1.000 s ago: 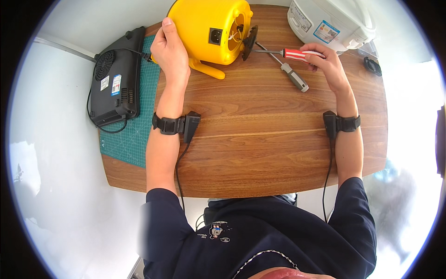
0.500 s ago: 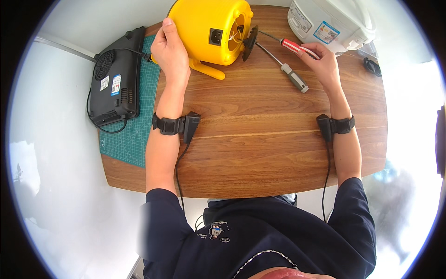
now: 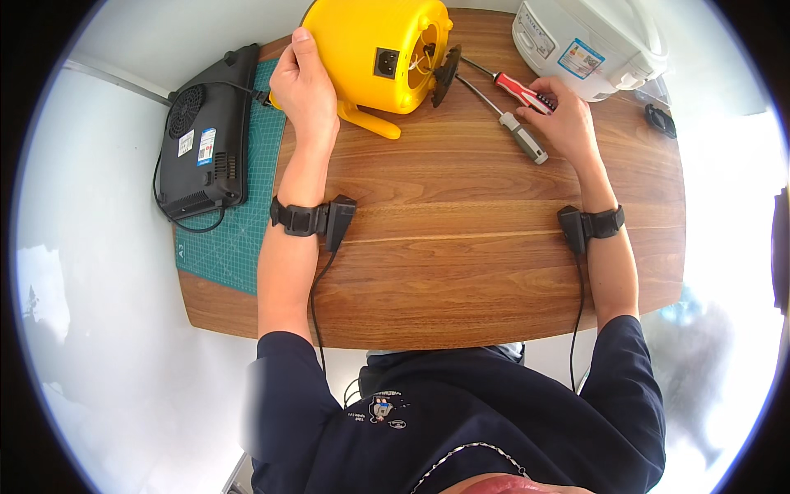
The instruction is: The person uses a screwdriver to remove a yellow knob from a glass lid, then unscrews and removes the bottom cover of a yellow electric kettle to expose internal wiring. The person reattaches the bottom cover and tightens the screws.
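Black cooktop (image 3: 202, 144) sits far left on the green mat (image 3: 239, 239). My left hand (image 3: 304, 86) grips the yellow blower (image 3: 378, 49) up top. My right hand (image 3: 564, 123) is grabbing the red screwdriver (image 3: 514, 86), grey one (image 3: 514, 136) lying just beside it.

Wooden table (image 3: 461, 247), yellow blower (image 3: 383, 49), two screwdrivers (image 3: 518, 136), white rice cooker (image 3: 588, 37), green cutting mat (image 3: 239, 239)

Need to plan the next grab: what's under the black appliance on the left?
The black appliance lies on a green cutting mat, which sits on the wooden table. Its cord loops off the near edge. The mat surface directly beneath it is covered.
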Demonstrator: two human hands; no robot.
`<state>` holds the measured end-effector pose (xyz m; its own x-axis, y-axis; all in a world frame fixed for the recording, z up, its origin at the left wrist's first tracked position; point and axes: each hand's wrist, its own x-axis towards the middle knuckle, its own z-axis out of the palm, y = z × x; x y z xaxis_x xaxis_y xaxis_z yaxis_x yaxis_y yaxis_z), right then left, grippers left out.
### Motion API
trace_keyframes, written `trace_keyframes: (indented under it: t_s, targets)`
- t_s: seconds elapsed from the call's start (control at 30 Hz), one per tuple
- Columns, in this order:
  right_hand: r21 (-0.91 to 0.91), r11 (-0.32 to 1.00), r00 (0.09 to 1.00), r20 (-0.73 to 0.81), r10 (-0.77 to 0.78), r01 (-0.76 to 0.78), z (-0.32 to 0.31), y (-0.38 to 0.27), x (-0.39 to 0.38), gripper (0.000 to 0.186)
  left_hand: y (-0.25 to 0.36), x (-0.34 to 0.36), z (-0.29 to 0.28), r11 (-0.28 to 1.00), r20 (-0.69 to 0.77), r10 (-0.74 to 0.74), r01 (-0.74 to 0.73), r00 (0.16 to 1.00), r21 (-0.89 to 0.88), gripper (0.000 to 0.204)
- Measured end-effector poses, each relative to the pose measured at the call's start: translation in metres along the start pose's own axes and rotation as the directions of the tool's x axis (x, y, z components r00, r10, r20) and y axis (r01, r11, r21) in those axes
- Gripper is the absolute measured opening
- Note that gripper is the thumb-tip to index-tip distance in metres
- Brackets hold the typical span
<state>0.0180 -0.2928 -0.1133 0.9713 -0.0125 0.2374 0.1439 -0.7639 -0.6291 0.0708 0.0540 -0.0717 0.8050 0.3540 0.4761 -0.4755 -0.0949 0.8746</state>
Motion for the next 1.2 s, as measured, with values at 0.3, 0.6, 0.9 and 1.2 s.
trace_keyframes:
  t_s: [0.3, 0.6, 0.9, 1.2]
  targets:
    - [0.024, 0.991, 0.99, -0.033, -0.134, 0.135, -0.009, -0.012, -0.001, 0.045, -0.004, 0.0, 0.0, 0.998, -0.011, 0.04, -0.039, 0.999, 0.054, 0.049]
    - [-0.127, 0.872, 0.879, 0.001, -0.477, 0.473, -0.017, -0.079, 0.021, 0.037, 0.013, -0.004, 0.006, 0.994, -0.014, -0.002, 0.003, 1.0, 0.109, 0.049]
    - [-0.303, 0.722, 0.758, 0.004, -0.652, 0.622, 0.014, -0.076, 0.044, 0.018, 0.013, 0.0, 0.007, 0.993, 0.095, -0.049, 0.038, 0.994, 0.11, 0.046]
    - [-0.224, 0.763, 0.753, -0.146, -0.641, 0.606, 0.017, -0.058, 0.033, 0.019, 0.013, 0.0, 0.01, 0.987, 0.094, 0.05, -0.063, 0.994, 0.148, 0.038]
